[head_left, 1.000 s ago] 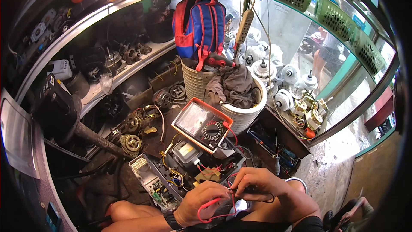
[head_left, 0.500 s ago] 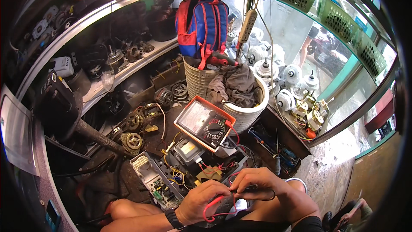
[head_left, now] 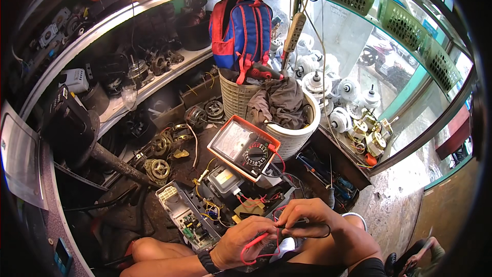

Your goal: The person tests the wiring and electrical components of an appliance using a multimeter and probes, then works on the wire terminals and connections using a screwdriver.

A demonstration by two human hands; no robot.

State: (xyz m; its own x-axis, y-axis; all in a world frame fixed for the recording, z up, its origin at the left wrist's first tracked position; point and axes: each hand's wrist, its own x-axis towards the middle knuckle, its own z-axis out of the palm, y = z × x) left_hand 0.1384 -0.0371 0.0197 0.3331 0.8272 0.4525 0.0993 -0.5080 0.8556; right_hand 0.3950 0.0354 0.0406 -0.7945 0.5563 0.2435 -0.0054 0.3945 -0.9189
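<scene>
My left hand (head_left: 243, 240) is closed around a red test probe (head_left: 254, 241), whose thin red lead hangs in a loop below the fingers. Close beside it, my right hand (head_left: 310, 219) pinches a dark, slim piece that looks like a black test probe (head_left: 303, 221), with a black lead curving by the palm. Fingertips of both hands meet at the red lead, and the tips there are hidden. Ahead lies an orange-cased analog multimeter (head_left: 245, 147) with a red plug in it. It rests on an opened appliance chassis holding a circuit board (head_left: 193, 230) and a transformer-like block (head_left: 225, 179).
A blue and red backpack (head_left: 248, 33) sits on a woven basket (head_left: 236, 95), next to a white basket (head_left: 294, 141) with cloth. White motor parts (head_left: 341, 118) line the window ledge. Screwdrivers (head_left: 328, 177) lie at right; motor parts (head_left: 158, 169) and a metal post (head_left: 123, 164) stand left.
Both hands stay nearly in place, joined at the fingertips; the red lead's loop has shifted slightly right. The person seen outside the glass is gone from there, and a motorbike shows instead.
</scene>
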